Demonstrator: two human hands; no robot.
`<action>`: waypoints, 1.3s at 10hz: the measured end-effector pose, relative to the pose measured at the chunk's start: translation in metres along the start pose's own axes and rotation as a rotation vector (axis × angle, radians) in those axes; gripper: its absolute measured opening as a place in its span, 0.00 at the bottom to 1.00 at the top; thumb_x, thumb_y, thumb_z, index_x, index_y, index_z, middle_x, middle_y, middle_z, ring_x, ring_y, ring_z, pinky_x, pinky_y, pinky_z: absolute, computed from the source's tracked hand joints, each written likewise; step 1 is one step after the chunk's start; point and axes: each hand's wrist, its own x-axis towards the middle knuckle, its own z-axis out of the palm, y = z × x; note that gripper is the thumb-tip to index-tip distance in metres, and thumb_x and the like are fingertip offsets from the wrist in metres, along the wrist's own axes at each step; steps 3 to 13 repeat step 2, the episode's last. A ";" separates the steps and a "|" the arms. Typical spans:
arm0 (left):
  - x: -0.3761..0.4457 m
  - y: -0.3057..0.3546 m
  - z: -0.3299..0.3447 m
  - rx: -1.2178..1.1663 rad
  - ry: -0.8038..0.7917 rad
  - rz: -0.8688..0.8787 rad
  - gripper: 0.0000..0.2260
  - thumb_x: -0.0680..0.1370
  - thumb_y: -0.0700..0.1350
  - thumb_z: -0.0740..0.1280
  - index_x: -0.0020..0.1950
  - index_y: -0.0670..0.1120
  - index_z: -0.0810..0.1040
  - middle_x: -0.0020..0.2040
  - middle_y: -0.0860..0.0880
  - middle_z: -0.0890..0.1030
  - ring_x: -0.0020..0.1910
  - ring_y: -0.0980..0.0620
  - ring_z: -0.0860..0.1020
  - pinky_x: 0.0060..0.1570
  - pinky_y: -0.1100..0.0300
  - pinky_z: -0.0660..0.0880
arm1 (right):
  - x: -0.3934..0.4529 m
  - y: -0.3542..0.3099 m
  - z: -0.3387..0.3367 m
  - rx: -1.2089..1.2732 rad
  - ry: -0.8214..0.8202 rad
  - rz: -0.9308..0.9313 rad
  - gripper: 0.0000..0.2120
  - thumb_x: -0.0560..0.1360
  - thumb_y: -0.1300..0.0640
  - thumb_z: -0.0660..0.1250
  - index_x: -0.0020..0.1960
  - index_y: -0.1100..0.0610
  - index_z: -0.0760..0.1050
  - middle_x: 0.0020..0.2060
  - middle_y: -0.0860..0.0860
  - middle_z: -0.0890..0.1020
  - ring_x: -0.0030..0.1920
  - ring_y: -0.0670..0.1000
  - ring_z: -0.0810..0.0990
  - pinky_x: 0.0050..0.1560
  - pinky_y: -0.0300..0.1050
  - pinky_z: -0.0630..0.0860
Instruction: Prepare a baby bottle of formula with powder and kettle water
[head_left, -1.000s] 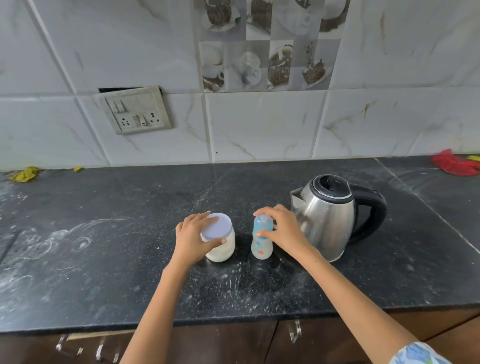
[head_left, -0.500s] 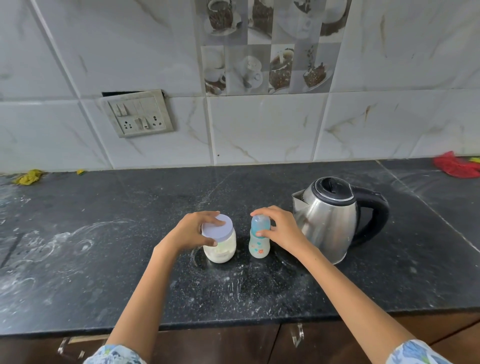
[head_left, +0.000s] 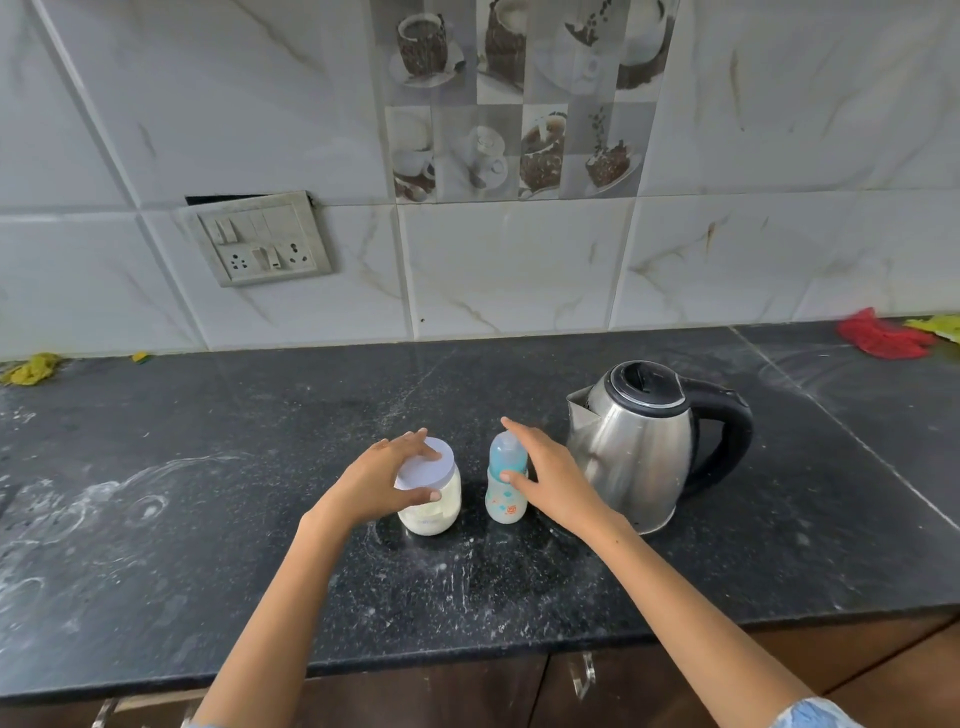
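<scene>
- Right now the left hand (head_left: 382, 480) sits on the powder jar (head_left: 434, 499), fingers spread over the white lid (head_left: 426, 470), thumb curled against the jar's front under the lid rim; it grips the jar from above and the left.
- Jar stands upright on the black countertop (head_left: 208, 545), lid on, pale powder showing through the clear wall, roughly up to the hand.
- Right hand (head_left: 553, 480) is at the baby bottle (head_left: 506, 480): index finger stretched out past the bottle's top, thumb tip touching the bottle's side near its middle. Fingers look straight, not wrapped round it; whether the palm also touches is hard to tell from this angle.
- Bottle upright, blue cap on, printed lower half, standing just right of the jar with a narrow gap between them.
- Bottle lies to the left of the right palm, between the two hands.
- Steel kettle (head_left: 641, 447) with black lid and black handle stands just right of the right hand, spout turned toward the bottle, handle pointing away to the right.
- White powdery smears on the countertop, heavier at left.
- Switch panel (head_left: 260, 239) on the tiled wall behind.
- Red cloth (head_left: 883, 340) at far right edge, yellow cloth (head_left: 31, 369) at far left.
</scene>
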 end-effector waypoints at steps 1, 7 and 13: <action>-0.006 0.017 0.015 0.162 0.149 -0.003 0.39 0.70 0.74 0.44 0.70 0.50 0.68 0.77 0.49 0.54 0.76 0.52 0.51 0.73 0.55 0.48 | -0.016 -0.007 0.003 -0.146 0.100 -0.015 0.31 0.80 0.55 0.63 0.79 0.56 0.52 0.77 0.53 0.61 0.76 0.51 0.61 0.74 0.47 0.64; -0.008 0.028 0.022 0.220 0.275 -0.006 0.43 0.72 0.71 0.35 0.73 0.46 0.65 0.77 0.46 0.53 0.77 0.50 0.49 0.73 0.54 0.47 | -0.024 -0.012 0.002 -0.203 0.207 -0.066 0.29 0.82 0.55 0.60 0.79 0.60 0.52 0.78 0.55 0.58 0.78 0.52 0.57 0.76 0.46 0.58; -0.008 0.028 0.022 0.220 0.275 -0.006 0.43 0.72 0.71 0.35 0.73 0.46 0.65 0.77 0.46 0.53 0.77 0.50 0.49 0.73 0.54 0.47 | -0.024 -0.012 0.002 -0.203 0.207 -0.066 0.29 0.82 0.55 0.60 0.79 0.60 0.52 0.78 0.55 0.58 0.78 0.52 0.57 0.76 0.46 0.58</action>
